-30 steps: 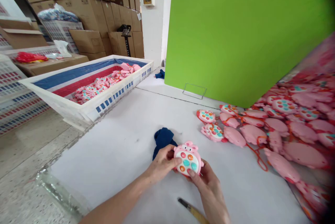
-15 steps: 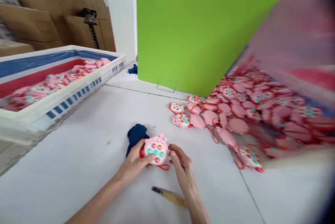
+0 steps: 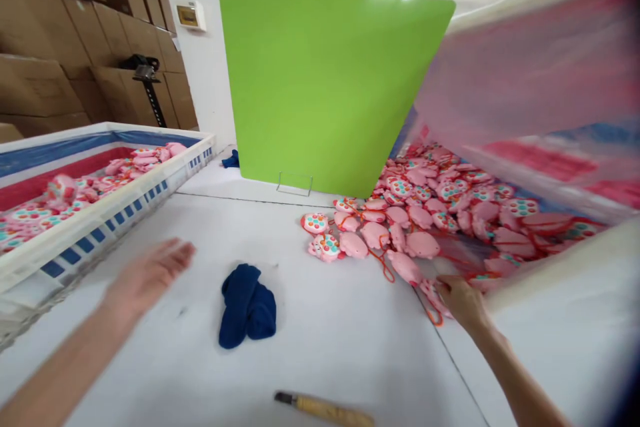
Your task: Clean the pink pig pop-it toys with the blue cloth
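My right hand (image 3: 463,304) is at the right, its fingers closed on a pink pig-like pop toy (image 3: 434,295) with a red cord loop, at the near edge of the toy pile; the hand covers part of it. On the left, my left hand (image 3: 153,274) hovers over the table, blurred, fingers stretched out with nothing in them. Beyond it, a blurred pink toy (image 3: 61,188) shows above the other toys in the white crate (image 3: 125,214). A crumpled dark blue cloth (image 3: 247,307) lies mid-table. Nearer me lies a wooden-handled carving knife (image 3: 325,408), untouched.
A heap of pink toys (image 3: 400,217) with coloured buttons spills from a plastic-lined container (image 3: 550,294) on the right. A green board (image 3: 325,87) stands on a wire stand (image 3: 295,185) at the back. Cardboard boxes (image 3: 40,87) are stacked back left.
My left hand has let go of its toy and moved left towards the crate. My right hand has moved right and taken hold of another toy. The blue cloth is now fully uncovered.
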The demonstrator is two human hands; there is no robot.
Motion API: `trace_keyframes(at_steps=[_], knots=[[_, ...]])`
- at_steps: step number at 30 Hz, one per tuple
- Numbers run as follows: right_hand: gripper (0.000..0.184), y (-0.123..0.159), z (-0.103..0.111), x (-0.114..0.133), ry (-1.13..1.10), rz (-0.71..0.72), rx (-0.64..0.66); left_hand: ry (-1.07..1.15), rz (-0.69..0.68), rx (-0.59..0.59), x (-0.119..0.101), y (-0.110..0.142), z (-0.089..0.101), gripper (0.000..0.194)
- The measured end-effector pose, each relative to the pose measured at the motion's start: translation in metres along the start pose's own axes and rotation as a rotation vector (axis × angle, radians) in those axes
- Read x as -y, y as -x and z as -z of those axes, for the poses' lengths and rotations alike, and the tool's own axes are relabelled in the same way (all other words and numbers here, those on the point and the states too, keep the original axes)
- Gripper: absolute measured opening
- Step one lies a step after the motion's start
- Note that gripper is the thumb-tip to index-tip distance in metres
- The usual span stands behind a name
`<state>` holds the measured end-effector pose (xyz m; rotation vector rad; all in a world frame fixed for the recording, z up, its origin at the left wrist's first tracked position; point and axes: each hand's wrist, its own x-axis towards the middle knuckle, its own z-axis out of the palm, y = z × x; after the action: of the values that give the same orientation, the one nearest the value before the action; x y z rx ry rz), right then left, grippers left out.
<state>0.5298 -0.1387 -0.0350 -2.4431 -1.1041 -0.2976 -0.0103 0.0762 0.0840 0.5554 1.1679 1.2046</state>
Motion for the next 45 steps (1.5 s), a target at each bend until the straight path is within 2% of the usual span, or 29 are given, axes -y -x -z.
trace_keyframes(at_steps=[2, 4, 7, 10, 12, 13, 15, 18, 21, 23, 25, 28, 32, 37, 41, 45], knots=[[0.030, -0.002, -0.001, -0.004, 0.044, 0.009, 0.073, -0.085, 0.117, 0.132, 0.052, 0.016, -0.007, 0.013], [0.033, 0.003, 0.006, -0.003, 0.059, 0.035, 0.110, -0.129, 0.173, 0.235, 0.092, 0.034, -0.013, 0.018], [0.025, 0.022, 0.026, 0.016, 0.033, 0.105, 0.069, -0.183, 0.203, 0.414, 0.126, 0.061, -0.022, 0.023], [0.030, 0.053, 0.044, 0.068, -0.073, 0.170, 0.016, -0.260, 0.182, 0.599, 0.143, 0.086, -0.037, 0.028], [0.031, 0.079, 0.047, 0.118, -0.292, 0.156, -0.018, -0.268, 0.169, 0.671, 0.155, 0.097, -0.049, 0.036], [0.029, 0.092, 0.046, 0.145, -0.410, 0.154, -0.002, -0.242, 0.188, 0.703, 0.160, 0.100, -0.055, 0.042], [0.027, 0.116, 0.040, 0.192, -0.628, 0.190, 0.121, -0.144, 0.275, 0.765, 0.169, 0.101, -0.061, 0.052], [0.029, 0.141, 0.027, 0.231, -0.830, 0.158, 0.240, -0.014, 0.411, 0.755, 0.177, 0.093, -0.057, 0.051], [0.041, 0.149, 0.011, 0.234, -0.983, -0.049, 0.327, 0.033, 0.456, 0.688, 0.180, 0.082, -0.042, 0.044], [0.049, 0.149, 0.004, 0.228, -1.080, -0.162, 0.465, 0.039, 0.452, 0.676, 0.181, 0.077, -0.035, 0.041], [0.053, 0.149, 0.000, 0.224, -1.123, -0.179, 0.601, 0.012, 0.418, 0.670, 0.182, 0.076, -0.032, 0.041], [0.052, 0.152, 0.001, 0.229, -1.064, -0.074, 0.706, -0.087, 0.316, 0.672, 0.182, 0.078, -0.032, 0.041], [0.044, 0.161, 0.003, 0.241, -0.979, -0.053, 0.726, -0.171, 0.201, 0.694, 0.179, 0.084, -0.030, 0.042], [0.034, 0.165, 0.003, 0.249, -1.044, -0.083, 0.651, -0.346, 0.142, 0.668, 0.176, 0.090, -0.025, 0.081], [0.038, 0.167, 0.004, 0.248, -1.134, -0.114, 0.712, -0.419, 0.049, 0.608, 0.172, 0.091, -0.026, 0.068], [0.044, 0.168, -0.003, 0.241, -1.260, -0.260, 0.808, -0.344, 0.099, 0.647, 0.170, 0.084, -0.024, 0.066]])
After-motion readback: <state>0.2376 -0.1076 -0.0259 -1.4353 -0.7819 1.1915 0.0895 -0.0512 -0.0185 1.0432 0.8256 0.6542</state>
